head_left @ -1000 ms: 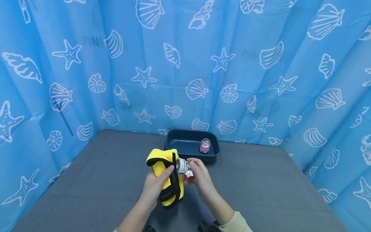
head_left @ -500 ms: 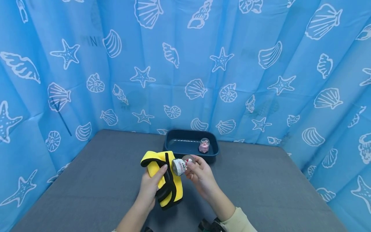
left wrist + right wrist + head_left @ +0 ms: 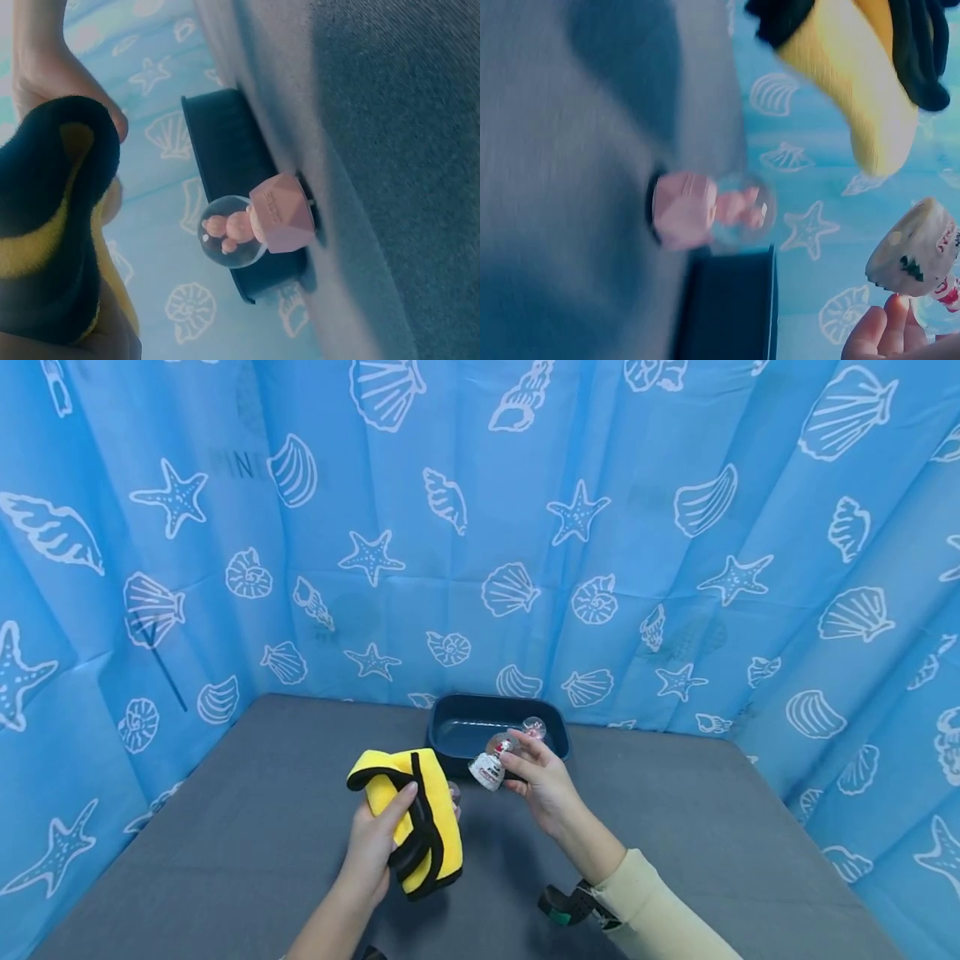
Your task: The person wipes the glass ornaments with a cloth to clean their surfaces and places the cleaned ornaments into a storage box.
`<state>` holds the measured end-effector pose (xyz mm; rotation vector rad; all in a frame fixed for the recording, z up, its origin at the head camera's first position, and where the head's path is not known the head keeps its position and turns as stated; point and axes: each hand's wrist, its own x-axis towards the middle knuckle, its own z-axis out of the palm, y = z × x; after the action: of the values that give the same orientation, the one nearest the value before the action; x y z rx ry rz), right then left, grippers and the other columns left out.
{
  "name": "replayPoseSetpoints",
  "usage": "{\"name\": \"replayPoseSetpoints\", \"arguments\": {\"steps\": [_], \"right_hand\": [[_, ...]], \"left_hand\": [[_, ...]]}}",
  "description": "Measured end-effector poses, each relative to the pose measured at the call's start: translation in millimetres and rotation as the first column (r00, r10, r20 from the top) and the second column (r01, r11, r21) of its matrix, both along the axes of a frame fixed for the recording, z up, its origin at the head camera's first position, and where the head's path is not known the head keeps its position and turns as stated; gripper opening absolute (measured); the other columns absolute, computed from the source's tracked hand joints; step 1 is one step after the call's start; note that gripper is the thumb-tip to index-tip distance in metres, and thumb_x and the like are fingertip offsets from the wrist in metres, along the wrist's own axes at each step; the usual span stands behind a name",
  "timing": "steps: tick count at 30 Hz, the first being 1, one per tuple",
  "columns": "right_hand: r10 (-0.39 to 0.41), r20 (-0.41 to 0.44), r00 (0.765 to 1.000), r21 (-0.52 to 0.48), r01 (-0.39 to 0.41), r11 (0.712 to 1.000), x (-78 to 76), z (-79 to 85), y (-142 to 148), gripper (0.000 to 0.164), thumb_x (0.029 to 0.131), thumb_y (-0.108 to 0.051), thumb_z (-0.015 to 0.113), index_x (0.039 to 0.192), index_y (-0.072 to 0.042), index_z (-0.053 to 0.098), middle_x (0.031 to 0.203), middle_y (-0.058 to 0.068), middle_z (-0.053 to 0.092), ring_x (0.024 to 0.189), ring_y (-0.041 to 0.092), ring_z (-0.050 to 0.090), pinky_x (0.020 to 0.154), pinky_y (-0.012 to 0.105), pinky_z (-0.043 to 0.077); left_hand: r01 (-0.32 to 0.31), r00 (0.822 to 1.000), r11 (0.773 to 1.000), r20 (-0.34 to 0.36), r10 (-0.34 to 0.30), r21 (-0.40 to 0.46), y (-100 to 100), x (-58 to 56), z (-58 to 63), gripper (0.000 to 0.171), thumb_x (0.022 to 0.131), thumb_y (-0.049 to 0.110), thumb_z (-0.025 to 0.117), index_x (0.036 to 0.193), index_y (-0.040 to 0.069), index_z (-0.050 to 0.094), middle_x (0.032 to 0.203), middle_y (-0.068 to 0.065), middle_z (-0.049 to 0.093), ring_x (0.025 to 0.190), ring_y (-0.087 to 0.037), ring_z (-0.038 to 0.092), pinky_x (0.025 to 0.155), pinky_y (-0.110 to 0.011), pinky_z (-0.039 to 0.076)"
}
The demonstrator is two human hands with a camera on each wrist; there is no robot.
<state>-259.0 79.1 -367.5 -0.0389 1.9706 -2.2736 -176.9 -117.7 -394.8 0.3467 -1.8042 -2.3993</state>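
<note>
My left hand (image 3: 367,843) grips a folded yellow cloth (image 3: 441,810) with black trim, thumb on top. The fingertips of my right hand (image 3: 551,785) pinch a small snow globe (image 3: 489,768) with a white base and a red-and-white figure in its dome. It is tilted, base toward the lower left, above the front of the dark blue tray (image 3: 450,752). A pink snow globe (image 3: 281,214) with a faceted base stands on the table before the tray; in the head view the cloth hides most of it.
Inside the tray's right side sits another pink snow globe (image 3: 534,727), partly behind my right hand. The grey table (image 3: 675,843) runs back to a blue curtain (image 3: 465,527) with white shell prints.
My right hand has carried the white-based snow globe away from the cloth, forward and right toward the tray, turning it more upright. The cloth has shifted slightly left, and the pink globe behind it shows.
</note>
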Motion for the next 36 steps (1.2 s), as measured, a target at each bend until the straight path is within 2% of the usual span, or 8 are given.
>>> {"name": "replayPoseSetpoints", "arguments": {"steps": [7,10,15,18,26,29,33,36], "right_hand": [[0.033,0.062,0.998,0.019,-0.035,0.999,-28.3,1.0,9,0.057,0.097,-0.007,0.058,0.149,-0.004,0.034,0.151,0.020,0.033,0.128,0.030,0.039,0.095,0.048,0.040],[0.035,0.076,0.996,0.018,-0.036,0.999,-39.7,0.6,11,0.058,0.097,-0.005,0.057,0.149,-0.001,0.031,0.154,0.020,0.030,0.132,0.030,0.037,0.097,0.049,0.038],[-0.010,0.081,0.997,0.079,0.004,0.997,-58.8,1.9,12,0.053,0.094,-0.004,0.061,0.143,0.000,0.040,0.145,0.020,0.044,0.112,0.023,0.050,0.081,0.033,0.044],[-0.023,0.089,0.996,0.119,0.013,0.993,-68.4,2.7,12,0.053,0.092,-0.003,0.063,0.142,-0.002,0.043,0.146,0.018,0.044,0.102,0.019,0.052,0.073,0.027,0.045],[-0.033,0.113,0.993,0.149,0.016,0.989,-92.7,-5.3,13,0.055,0.092,-0.001,0.063,0.144,-0.004,0.043,0.152,0.014,0.037,0.110,0.019,0.052,0.081,0.032,0.046],[-0.045,0.119,0.992,0.169,0.024,0.985,-101.4,-9.7,12,0.055,0.091,-0.002,0.065,0.143,-0.004,0.045,0.151,0.013,0.038,0.087,0.013,0.056,0.073,0.028,0.048],[-0.046,0.131,0.990,0.180,0.021,0.983,-112.5,-15.1,11,0.057,0.091,-0.002,0.066,0.144,-0.007,0.045,0.151,0.014,0.038,0.055,0.010,0.043,0.058,0.024,0.042],[-0.046,0.131,0.990,0.197,0.020,0.980,-119.6,-20.0,10,0.056,0.091,-0.002,0.066,0.143,-0.009,0.046,0.151,0.014,0.037,0.058,0.012,0.043,0.060,0.027,0.041]], "left_hand": [[-0.029,0.999,1.000,0.033,0.029,-0.001,-6,-1.6,-1.0,0.067,0.095,0.036,0.063,0.143,0.001,0.032,0.134,-0.016,0.050,0.116,-0.024,0.054,0.103,-0.045,0.040],[-0.030,0.999,0.999,0.041,0.030,0.011,-10,-1.5,-1.7,0.068,0.095,0.037,0.063,0.143,0.001,0.031,0.134,-0.015,0.050,0.117,-0.024,0.053,0.104,-0.046,0.039],[-0.035,0.998,0.999,0.055,0.033,0.025,-13,-1.6,-0.8,0.071,0.095,0.039,0.062,0.144,0.000,0.030,0.134,-0.015,0.048,0.118,-0.024,0.052,0.105,-0.047,0.038],[-0.040,0.998,0.999,0.053,0.039,0.027,-14,-1.8,-0.7,0.071,0.095,0.039,0.063,0.144,0.001,0.030,0.134,-0.014,0.049,0.116,-0.022,0.053,0.105,-0.045,0.039],[-0.063,0.996,0.998,0.068,0.062,0.013,-17,-2.5,-3.0,0.071,0.095,0.039,0.063,0.144,-0.001,0.030,0.136,-0.017,0.048,0.121,-0.028,0.049,0.106,-0.047,0.037],[-0.070,0.995,0.997,0.071,0.069,0.011,-19,-2.9,-3.6,0.073,0.094,0.040,0.063,0.144,-0.001,0.029,0.138,-0.018,0.046,0.124,-0.030,0.047,0.107,-0.048,0.035],[-0.073,0.994,0.997,0.076,0.072,0.014,-21,-3.3,-3.8,0.073,0.094,0.040,0.063,0.144,-0.001,0.029,0.138,-0.018,0.046,0.124,-0.030,0.047,0.108,-0.048,0.035],[-0.080,0.993,0.997,0.087,0.079,0.015,-22,-3.2,-3.8,0.074,0.094,0.040,0.064,0.144,-0.002,0.029,0.139,-0.019,0.045,0.125,-0.030,0.046,0.109,-0.049,0.033]]}}
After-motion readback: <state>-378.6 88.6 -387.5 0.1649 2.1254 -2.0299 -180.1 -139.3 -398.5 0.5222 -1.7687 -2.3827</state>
